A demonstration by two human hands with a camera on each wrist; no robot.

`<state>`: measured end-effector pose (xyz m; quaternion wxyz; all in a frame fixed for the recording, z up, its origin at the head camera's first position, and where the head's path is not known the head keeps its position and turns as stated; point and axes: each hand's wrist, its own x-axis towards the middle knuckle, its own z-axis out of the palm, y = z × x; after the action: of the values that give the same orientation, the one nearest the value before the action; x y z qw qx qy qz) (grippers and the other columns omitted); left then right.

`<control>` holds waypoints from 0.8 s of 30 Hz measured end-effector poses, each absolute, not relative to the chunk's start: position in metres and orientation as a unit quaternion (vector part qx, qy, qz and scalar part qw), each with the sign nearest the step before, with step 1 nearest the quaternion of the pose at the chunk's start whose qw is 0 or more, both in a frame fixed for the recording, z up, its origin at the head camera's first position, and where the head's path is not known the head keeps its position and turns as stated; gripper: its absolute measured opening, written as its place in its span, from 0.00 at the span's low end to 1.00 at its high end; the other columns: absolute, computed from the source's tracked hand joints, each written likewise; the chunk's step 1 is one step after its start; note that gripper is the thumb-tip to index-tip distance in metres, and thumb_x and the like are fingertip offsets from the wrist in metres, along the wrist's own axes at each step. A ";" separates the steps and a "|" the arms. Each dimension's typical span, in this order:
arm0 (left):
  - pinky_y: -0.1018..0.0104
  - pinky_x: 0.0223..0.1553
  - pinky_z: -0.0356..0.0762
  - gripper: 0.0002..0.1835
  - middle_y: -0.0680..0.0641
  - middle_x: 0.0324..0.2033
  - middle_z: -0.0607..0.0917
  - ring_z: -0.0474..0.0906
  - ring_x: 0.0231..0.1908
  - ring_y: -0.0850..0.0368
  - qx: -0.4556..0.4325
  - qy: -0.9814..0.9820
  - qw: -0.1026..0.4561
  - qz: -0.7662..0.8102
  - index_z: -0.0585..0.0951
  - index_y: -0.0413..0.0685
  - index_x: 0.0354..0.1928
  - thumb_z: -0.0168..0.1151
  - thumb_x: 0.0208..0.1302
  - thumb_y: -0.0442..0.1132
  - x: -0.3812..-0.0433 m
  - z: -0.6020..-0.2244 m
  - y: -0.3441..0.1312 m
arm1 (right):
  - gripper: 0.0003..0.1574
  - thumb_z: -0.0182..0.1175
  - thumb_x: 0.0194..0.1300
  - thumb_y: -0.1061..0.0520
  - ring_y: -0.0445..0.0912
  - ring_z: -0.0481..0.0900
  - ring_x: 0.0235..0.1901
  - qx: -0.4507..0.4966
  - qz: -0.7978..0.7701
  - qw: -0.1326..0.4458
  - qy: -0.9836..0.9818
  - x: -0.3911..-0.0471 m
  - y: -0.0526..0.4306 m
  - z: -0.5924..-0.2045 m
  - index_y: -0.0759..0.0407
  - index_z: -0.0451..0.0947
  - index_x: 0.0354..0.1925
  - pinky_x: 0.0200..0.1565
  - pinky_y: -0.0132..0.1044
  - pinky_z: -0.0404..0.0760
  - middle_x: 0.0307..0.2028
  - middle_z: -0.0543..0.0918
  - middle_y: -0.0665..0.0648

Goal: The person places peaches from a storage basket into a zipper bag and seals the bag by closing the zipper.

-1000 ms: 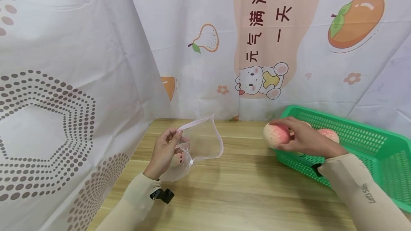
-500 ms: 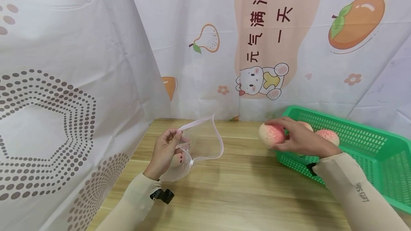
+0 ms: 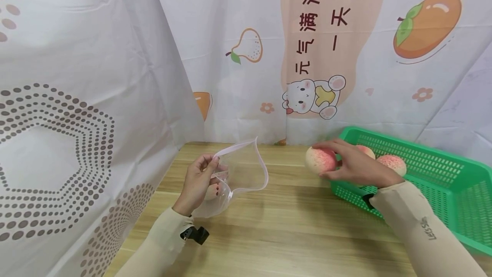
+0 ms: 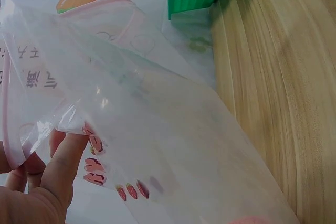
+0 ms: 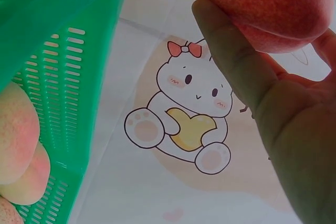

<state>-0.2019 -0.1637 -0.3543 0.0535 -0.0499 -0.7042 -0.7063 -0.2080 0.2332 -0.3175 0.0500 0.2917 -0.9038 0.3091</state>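
My left hand [image 3: 196, 183] pinches the rim of a clear zip bag [image 3: 247, 168], whose pink-edged mouth gapes toward the right. Small red strawberry prints mark the bag [image 4: 157, 108] in the left wrist view. Through its lower part shows a pale, peach-coloured round shape [image 3: 211, 192], partly hidden by the hand. My right hand [image 3: 359, 166] grips a pink-and-cream peach [image 3: 320, 160] between thumb and fingers, just off the left end of the green basket [image 3: 438, 166]. The right wrist view has the red side of this peach [image 5: 268, 9] above the thumb.
Inside the basket lie more peaches [image 3: 392, 164], near its left end. Both bag and basket are over a wood-grain table [image 3: 284, 234]. A printed cloth [image 3: 246, 97] hangs along the table's back edge, and another dotted cloth [image 3: 127, 140] at the left.
My right hand has carried the peach a little left, away from the basket and toward the bag. The left hand and the bag have hardly moved.
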 end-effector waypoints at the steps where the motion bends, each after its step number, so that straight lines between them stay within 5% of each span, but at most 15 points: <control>1: 0.68 0.37 0.86 0.10 0.40 0.39 0.81 0.86 0.36 0.55 -0.051 -0.704 0.054 -0.707 0.74 0.32 0.49 0.52 0.77 0.35 -0.202 -0.355 -0.164 | 0.40 0.77 0.56 0.51 0.48 0.73 0.48 0.293 0.308 0.052 -0.903 -0.208 0.232 -0.318 0.54 0.73 0.64 0.43 0.35 0.83 0.55 0.76 0.56; 24: 0.67 0.37 0.86 0.09 0.41 0.38 0.82 0.86 0.35 0.55 -0.046 -0.700 0.050 -0.711 0.74 0.32 0.47 0.52 0.77 0.35 -0.201 -0.353 -0.161 | 0.42 0.76 0.57 0.47 0.49 0.72 0.52 0.285 0.314 0.022 -0.905 -0.211 0.214 -0.312 0.53 0.72 0.66 0.47 0.43 0.83 0.56 0.75 0.55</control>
<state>-0.2009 -0.1611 -0.3533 0.0497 -0.0463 -0.6999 -0.7110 -0.2108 0.2142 -0.3119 0.0224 0.2854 -0.9051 0.3144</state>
